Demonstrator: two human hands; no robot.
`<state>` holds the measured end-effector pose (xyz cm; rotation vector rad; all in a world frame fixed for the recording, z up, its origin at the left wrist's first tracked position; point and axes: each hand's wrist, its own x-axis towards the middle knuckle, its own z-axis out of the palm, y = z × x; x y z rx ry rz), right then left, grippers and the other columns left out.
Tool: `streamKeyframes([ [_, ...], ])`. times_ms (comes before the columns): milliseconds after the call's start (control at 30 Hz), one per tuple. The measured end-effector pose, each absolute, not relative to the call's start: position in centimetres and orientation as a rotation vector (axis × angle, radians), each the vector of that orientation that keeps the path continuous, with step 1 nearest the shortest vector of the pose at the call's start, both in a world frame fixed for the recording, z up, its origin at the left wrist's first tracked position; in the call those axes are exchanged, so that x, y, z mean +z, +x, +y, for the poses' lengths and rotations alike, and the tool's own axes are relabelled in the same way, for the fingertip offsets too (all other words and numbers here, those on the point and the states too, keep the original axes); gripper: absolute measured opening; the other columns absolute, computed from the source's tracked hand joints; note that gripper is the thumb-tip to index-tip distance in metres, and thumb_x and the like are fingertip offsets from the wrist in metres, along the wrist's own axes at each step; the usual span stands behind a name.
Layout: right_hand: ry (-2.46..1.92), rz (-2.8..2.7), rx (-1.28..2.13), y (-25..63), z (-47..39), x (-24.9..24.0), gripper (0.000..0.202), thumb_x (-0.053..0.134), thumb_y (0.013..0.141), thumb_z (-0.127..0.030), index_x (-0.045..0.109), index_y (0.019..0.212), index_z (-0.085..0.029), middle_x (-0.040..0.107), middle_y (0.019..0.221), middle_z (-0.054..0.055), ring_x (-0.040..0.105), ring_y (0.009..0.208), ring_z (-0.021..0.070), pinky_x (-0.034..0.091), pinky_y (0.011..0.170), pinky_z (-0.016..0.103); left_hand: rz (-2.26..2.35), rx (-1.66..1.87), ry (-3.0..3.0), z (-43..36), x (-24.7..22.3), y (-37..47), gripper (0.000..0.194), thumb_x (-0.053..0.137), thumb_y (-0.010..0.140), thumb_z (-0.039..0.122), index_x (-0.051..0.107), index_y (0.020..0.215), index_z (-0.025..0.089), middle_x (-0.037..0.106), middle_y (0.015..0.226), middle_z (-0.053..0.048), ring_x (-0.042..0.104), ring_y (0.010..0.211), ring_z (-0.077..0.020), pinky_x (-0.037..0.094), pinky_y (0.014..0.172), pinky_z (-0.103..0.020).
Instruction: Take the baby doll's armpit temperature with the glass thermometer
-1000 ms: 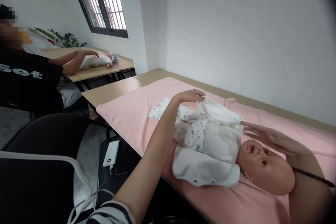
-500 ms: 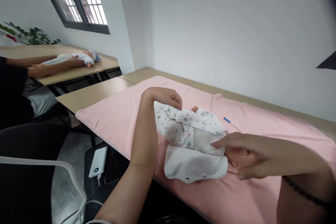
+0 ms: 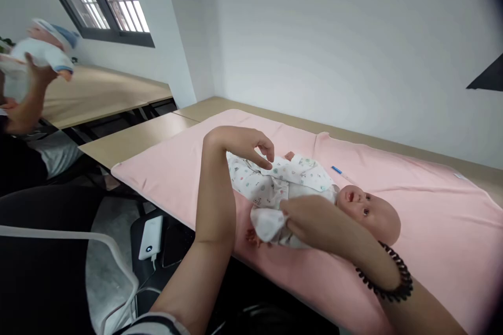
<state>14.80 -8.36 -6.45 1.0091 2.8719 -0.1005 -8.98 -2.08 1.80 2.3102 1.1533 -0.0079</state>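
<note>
Doll (image 3: pixel 373 214): on its back on the pink blanket (image 3: pixel 436 204) | Your right hand (image 3: pixel 308 217): pinching the white cloth (image 3: pixel 268 224) | Your left hand (image 3: pixel 243 144): fingers and thumb apart | Cloth seems light, floppy; pinch its edge.

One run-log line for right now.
left hand: open, over white patterned baby clothes | right hand: gripping white cloth flap | bald baby doll: lying on pink blanket
</note>
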Motion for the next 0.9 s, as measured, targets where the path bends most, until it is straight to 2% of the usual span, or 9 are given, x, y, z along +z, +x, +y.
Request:
streamKeyframes([
  [133,1.549,2.902,-0.045,14.7,-5.9,-5.9,0.03,0.041,0.102,-0.035,0.052,0.078,-0.021,0.064,0.073,0.001,0.054,0.063,0.0164,0.026,0.053,0.029,1.069,-0.162,2.372,-1.6,1.7,-6.3,0.044,0.072,0.071,0.055,0.075,0.104,0.027,0.075,0.106,-0.002,0.065,0.093,-0.0197,0.045,0.083,-0.028],
  [233,1.691,2.879,-0.09,14.4,-4.5,-6.6,0.028,0.044,0.102,-0.036,0.054,0.081,-0.02,0.066,0.076,0.001,0.057,0.067,0.017,0.028,0.054,0.029,1.2,-0.317,2.401,-0.9,1.0,-3.6,0.048,0.072,0.066,0.063,0.075,0.094,0.023,0.074,0.095,-0.005,0.063,0.078,-0.0206,0.045,0.071,-0.031],
  [333,1.704,2.896,-0.121,14.9,-3.7,-6.9,0.024,0.045,0.101,-0.036,0.059,0.092,-0.02,0.069,0.085,0.003,0.061,0.075,0.0186,0.032,0.058,0.029,1.406,-0.429,2.395,-0.1,0.1,-1.8,0.037,0.068,0.071,0.052,0.072,0.087,0.019,0.072,0.09,-0.008,0.059,0.07,-0.0206,0.042,0.064,-0.033],
  [467,1.624,2.758,-0.176,17.0,-3.5,-6.0,0.023,0.057,0.093,-0.037,0.06,0.109,-0.021,0.069,0.093,0.004,0.062,0.082,0.021,0.033,0.06,0.029,1.496,-0.39,2.357,1.2,-0.7,-1.8,0.026,0.069,0.069,0.033,0.07,0.093,0.022,0.071,0.096,-0.006,0.06,0.078,-0.0218,0.043,0.071,-0.034],
  [533,1.548,2.66,-0.203,18.4,-3.5,-5.3,0.023,0.058,0.088,-0.029,0.061,0.109,-0.021,0.069,0.092,0.005,0.062,0.08,0.0207,0.033,0.06,0.029,1.502,-0.368,2.336,1.7,-0.8,-2.4,0.025,0.071,0.067,0.031,0.07,0.09,0.022,0.071,0.095,-0.006,0.06,0.082,-0.0225,0.043,0.075,-0.034],
  [633,1.556,2.624,-0.142,20.1,-3.2,-4.4,0.014,0.053,0.087,-0.019,0.063,0.096,-0.021,0.069,0.088,0.004,0.061,0.079,0.0189,0.034,0.063,0.029,1.536,-0.384,2.274,2.5,-0.9,-3.2,0.023,0.073,0.066,0.03,0.07,0.086,0.021,0.072,0.093,-0.005,0.06,0.084,-0.0225,0.042,0.076,-0.033],
  [733,1.688,2.586,-0.083,21.1,-2.7,-3.7,0.012,0.052,0.09,-0.02,0.064,0.089,-0.02,0.069,0.086,0.003,0.059,0.071,0.0168,0.034,0.062,0.029,1.552,-0.422,2.234,3.0,-1.0,-3.6,0.026,0.075,0.065,0.032,0.071,0.089,0.022,0.072,0.096,-0.005,0.059,0.084,-0.022,0.042,0.074,-0.032],
  [800,1.724,2.548,-0.092,21.4,-2.4,-3.6,0.012,0.054,0.09,-0.02,0.066,0.093,-0.02,0.07,0.089,0.003,0.059,0.071,0.0161,0.034,0.063,0.029,1.541,-0.435,2.238,3.2,-1.1,-3.6,0.029,0.074,0.066,0.037,0.071,0.091,0.022,0.072,0.1,-0.005,0.059,0.084,-0.0216,0.042,0.073,-0.031],
  [900,1.658,2.509,-0.023,21.3,-2.1,-3.6,0.018,0.06,0.087,-0.022,0.068,0.103,-0.018,0.071,0.097,0.007,0.062,0.084,0.0206,0.036,0.068,0.03,1.416,-0.274,2.364,3.4,-1.5,-2.2,0.023,0.068,0.072,0.037,0.069,0.089,0.022,0.07,0.102,-0.005,0.058,0.083,-0.0202,0.043,0.072,-0.031],
])
